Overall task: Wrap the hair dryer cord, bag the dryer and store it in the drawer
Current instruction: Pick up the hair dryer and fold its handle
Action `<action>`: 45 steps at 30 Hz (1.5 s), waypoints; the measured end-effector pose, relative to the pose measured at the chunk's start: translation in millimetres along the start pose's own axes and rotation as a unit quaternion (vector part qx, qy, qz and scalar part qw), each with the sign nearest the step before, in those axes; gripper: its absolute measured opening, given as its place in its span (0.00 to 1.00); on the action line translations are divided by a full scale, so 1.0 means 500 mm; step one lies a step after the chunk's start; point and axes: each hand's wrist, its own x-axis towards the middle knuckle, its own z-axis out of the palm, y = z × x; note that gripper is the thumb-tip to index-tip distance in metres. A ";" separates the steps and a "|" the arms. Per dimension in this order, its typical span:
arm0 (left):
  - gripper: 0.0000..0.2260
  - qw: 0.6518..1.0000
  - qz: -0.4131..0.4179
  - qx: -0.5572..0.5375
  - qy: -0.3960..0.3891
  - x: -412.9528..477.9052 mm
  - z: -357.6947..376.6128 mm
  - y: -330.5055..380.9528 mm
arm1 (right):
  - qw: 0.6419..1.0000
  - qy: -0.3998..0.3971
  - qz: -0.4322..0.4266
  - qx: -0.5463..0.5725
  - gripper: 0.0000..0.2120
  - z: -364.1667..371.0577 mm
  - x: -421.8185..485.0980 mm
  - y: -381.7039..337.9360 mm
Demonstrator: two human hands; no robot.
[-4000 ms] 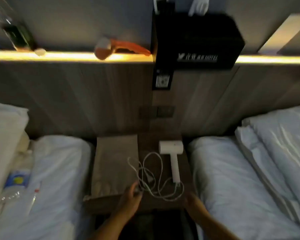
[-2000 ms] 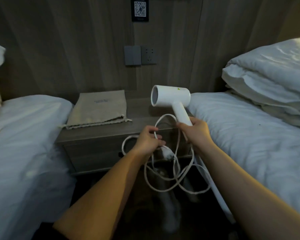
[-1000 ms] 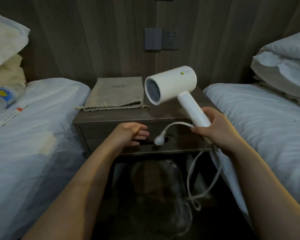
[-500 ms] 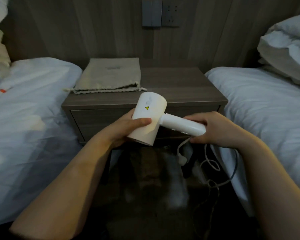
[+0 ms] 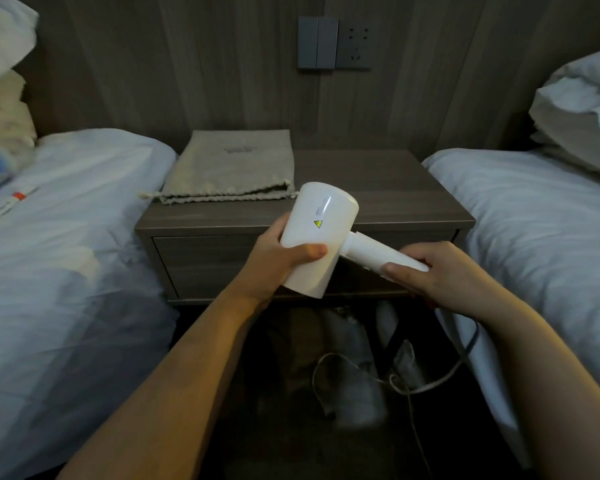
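Note:
I hold the white hair dryer (image 5: pixel 317 233) in front of the nightstand with both hands. My left hand (image 5: pixel 278 261) grips its barrel from below. My right hand (image 5: pixel 426 275) is closed around the handle. The white cord (image 5: pixel 444 379) drops from under my right hand and lies loose on the dark floor. A beige drawstring bag (image 5: pixel 232 168) lies flat on the left half of the nightstand top (image 5: pixel 378 192). The drawer front (image 5: pixel 201 265) below it is closed and partly hidden by my hands.
White beds flank the nightstand, the left bed (image 5: pixel 66 254) and the right bed (image 5: pixel 541 230). Pillows (image 5: pixel 579 109) are stacked at the right. A bottle and a pen (image 5: pixel 4 206) lie on the left bed. A switch and wall socket (image 5: pixel 335 43) sit above the nightstand.
The dryer went from the nightstand top into my hands. My left hand dropped the cord and took the barrel; the cord now hangs to the floor. The handle has swung sideways.

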 end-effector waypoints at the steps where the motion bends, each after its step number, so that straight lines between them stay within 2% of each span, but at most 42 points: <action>1: 0.22 1.000 0.006 -0.001 0.005 -0.001 0.001 0.000 | 1.000 0.008 0.001 0.002 0.11 0.000 0.000 0.000; 5: 0.21 0.999 0.024 -0.011 0.027 -0.005 0.010 0.003 | 0.999 0.037 0.004 0.023 0.11 0.006 -0.003 -0.009; 8: 0.25 0.992 -0.003 -0.077 0.099 -0.002 0.040 -0.010 | 0.990 0.115 0.043 0.074 0.16 0.033 0.003 -0.025; 10: 0.29 0.988 -0.026 -0.101 0.113 0.000 0.053 -0.018 | 0.988 0.121 0.065 0.068 0.18 0.046 0.006 -0.031; 13: 0.30 0.992 -0.032 -0.075 0.095 0.001 0.047 -0.018 | 0.990 0.107 0.065 0.069 0.19 0.039 0.001 -0.028; 17: 0.24 0.994 -0.047 -0.094 0.042 0.002 0.030 0.011 | 0.995 0.077 0.025 0.065 0.16 0.002 -0.009 -0.030; 20: 0.28 0.986 -0.034 -0.131 0.095 -0.002 0.032 0.024 | 0.997 0.056 0.006 0.052 0.16 0.003 -0.013 -0.036; 24: 0.30 0.973 -0.029 -0.161 0.162 -0.012 0.036 0.010 | 0.994 0.106 0.027 0.030 0.21 0.033 -0.012 -0.044; 28: 0.32 0.938 -0.062 -0.258 0.223 -0.012 0.069 -0.008 | 0.969 0.200 0.069 0.125 0.22 0.094 -0.011 -0.067; 30: 0.34 0.927 -0.078 -0.276 0.243 -0.014 0.082 -0.016 | 0.963 0.205 0.093 0.150 0.23 0.117 -0.010 -0.070; 32: 0.34 0.929 -0.075 -0.267 0.243 -0.018 0.087 -0.022 | 0.967 0.185 0.104 0.140 0.24 0.119 -0.009 -0.061; 34: 0.31 0.944 -0.062 -0.234 0.224 -0.016 0.087 -0.024 | 0.969 0.183 0.097 0.137 0.23 0.102 -0.006 -0.050; 36: 0.25 0.967 -0.034 -0.163 0.191 -0.014 0.082 -0.017 | 0.970 0.206 0.073 0.106 0.22 0.072 -0.004 -0.041; 38: 0.23 0.989 0.048 0.006 0.143 -0.013 0.065 -0.003 | 0.975 0.215 0.039 0.041 0.18 0.033 -0.009 -0.037; 39: 0.25 0.981 0.102 0.126 0.109 -0.011 0.051 -0.002 | 0.979 0.203 0.026 0.005 0.15 0.012 -0.014 -0.034; 40: 0.29 0.956 0.146 0.247 0.064 -0.011 0.037 -0.001 | 0.982 0.183 0.021 -0.030 0.12 -0.008 -0.021 -0.033; 42: 0.40 0.883 0.182 0.432 -0.030 -0.012 0.021 -0.004 | 0.985 0.140 0.024 -0.095 0.13 -0.038 -0.034 -0.028; 43: 0.44 0.853 0.183 0.484 -0.069 -0.015 0.020 -0.005 | 0.985 0.122 0.025 -0.120 0.14 -0.049 -0.039 -0.025; 45: 0.48 0.819 0.179 0.534 -0.109 -0.019 0.026 -0.004 | 0.985 0.096 0.020 -0.140 0.16 -0.060 -0.045 -0.025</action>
